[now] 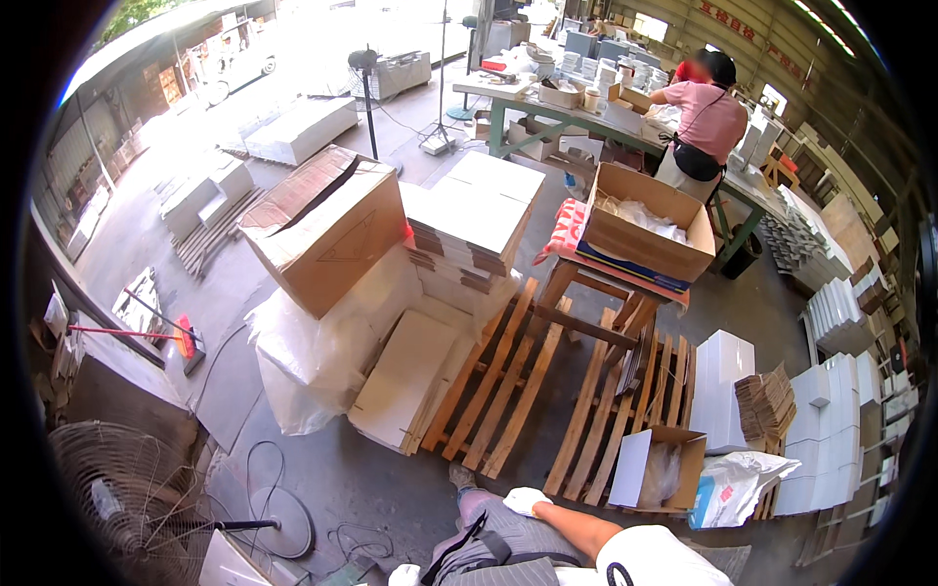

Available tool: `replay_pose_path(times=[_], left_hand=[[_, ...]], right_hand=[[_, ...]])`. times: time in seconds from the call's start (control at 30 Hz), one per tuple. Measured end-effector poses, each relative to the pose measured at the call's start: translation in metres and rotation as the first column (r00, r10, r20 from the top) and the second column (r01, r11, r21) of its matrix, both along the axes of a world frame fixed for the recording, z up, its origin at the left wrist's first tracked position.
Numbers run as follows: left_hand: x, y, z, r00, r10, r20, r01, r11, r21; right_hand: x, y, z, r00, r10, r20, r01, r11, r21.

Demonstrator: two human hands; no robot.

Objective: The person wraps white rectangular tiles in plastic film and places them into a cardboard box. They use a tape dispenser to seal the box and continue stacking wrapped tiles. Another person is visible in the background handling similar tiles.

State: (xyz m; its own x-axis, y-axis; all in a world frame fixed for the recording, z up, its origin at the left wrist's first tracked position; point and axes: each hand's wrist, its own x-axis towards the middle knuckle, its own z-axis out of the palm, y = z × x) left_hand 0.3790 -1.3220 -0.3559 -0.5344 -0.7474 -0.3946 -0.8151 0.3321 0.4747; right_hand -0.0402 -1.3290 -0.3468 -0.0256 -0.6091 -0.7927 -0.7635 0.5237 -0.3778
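My right hand (528,501), in a white glove, rests on the grey striped cloth over my leg. Its fingers seem to lie loosely against the cloth, and I see nothing held. Only a bit of my left hand (404,576), also white-gloved, shows at the lower edge; its fingers are hidden. Ahead of me stand wooden pallets (503,391). Closest to my right hand is a small open carton (633,469) with clear plastic bags (664,471) inside. Flat cardboard sheets (415,366) are stacked on the left pallet, partly wrapped in plastic film (322,361).
A large brown carton (337,230) and white flat boxes (479,210) top the stack. A wooden stool (586,308) carries an open box (645,220). White boxes (721,381) stand right. A caged fan (122,488) and cables lie left. A person (703,122) works at a far table (547,112).
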Motion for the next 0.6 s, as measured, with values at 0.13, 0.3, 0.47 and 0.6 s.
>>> replay_pose_path(times=[0.13, 0.3, 0.47, 0.6], left_hand=[[-0.006, -0.048, 0.005, 0.991, 0.118, 0.067, -0.127, 0.982, 0.137], [-0.013, -0.070, -0.025, 0.966, 0.209, 0.151, -0.236, 0.953, 0.192], [-0.107, -0.168, 0.003, 0.945, 0.248, 0.213, -0.295, 0.928, 0.227], [-0.154, -0.206, -0.028, 0.937, -0.020, 0.348, -0.122, 0.917, 0.379]], right_hand=[[0.005, -0.045, -0.025, 0.994, -0.094, 0.047, 0.097, 0.994, -0.051], [-0.012, -0.130, -0.023, 0.971, -0.173, 0.165, 0.184, 0.981, -0.055], [-0.038, -0.203, -0.072, 0.978, -0.148, 0.150, 0.179, 0.958, -0.222], [-0.046, -0.259, -0.105, 0.928, -0.333, 0.167, 0.360, 0.918, -0.168]])
